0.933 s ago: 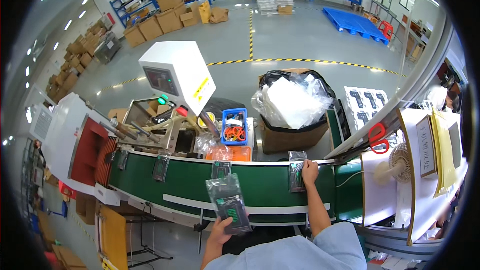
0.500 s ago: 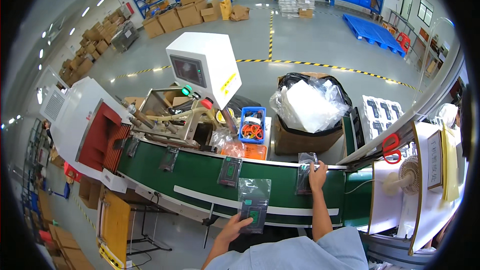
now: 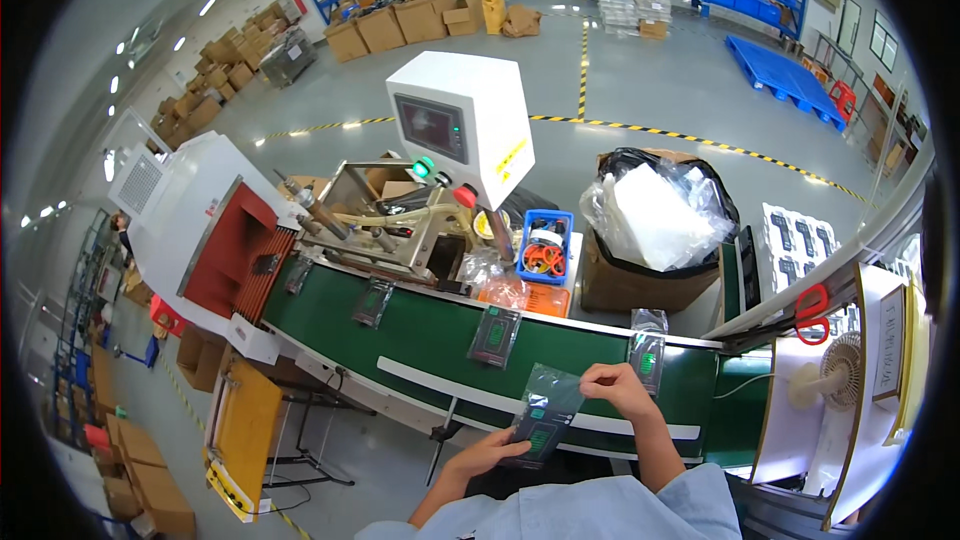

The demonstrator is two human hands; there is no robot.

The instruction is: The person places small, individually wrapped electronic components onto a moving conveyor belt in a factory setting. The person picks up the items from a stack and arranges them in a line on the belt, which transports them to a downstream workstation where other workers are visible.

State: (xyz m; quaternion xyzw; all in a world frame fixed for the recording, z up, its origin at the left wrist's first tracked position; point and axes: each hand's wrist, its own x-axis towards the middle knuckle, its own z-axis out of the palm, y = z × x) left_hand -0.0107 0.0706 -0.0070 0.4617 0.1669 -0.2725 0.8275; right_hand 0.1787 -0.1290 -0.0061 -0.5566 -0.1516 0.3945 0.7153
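My left hand (image 3: 492, 450) grips a flat black box in a clear plastic bag (image 3: 545, 432) by its lower left side, thumb on top. It is tilted in front of me, over the near rail of the green conveyor belt (image 3: 420, 348). The fingers of my right hand (image 3: 625, 392) are pinched at the upper right corner of that bag's clear end. Just beyond my right hand, another bagged black box (image 3: 647, 352) lies on the belt. Further left lie more bagged boxes, one (image 3: 493, 335) near the middle and another (image 3: 374, 302) closer to the machine.
At the belt's left end stands a white machine with a red opening (image 3: 225, 258). A white control box (image 3: 465, 120) rises behind the belt. Beyond the belt are a blue basket (image 3: 545, 248) of tools and a carton (image 3: 640, 285) of plastic waste. A small fan (image 3: 830, 375) stands at right.
My right hand has let go of the bagged box on the belt at right and moved left to the held bag's upper corner. The held box has tilted; the whole view has shifted.
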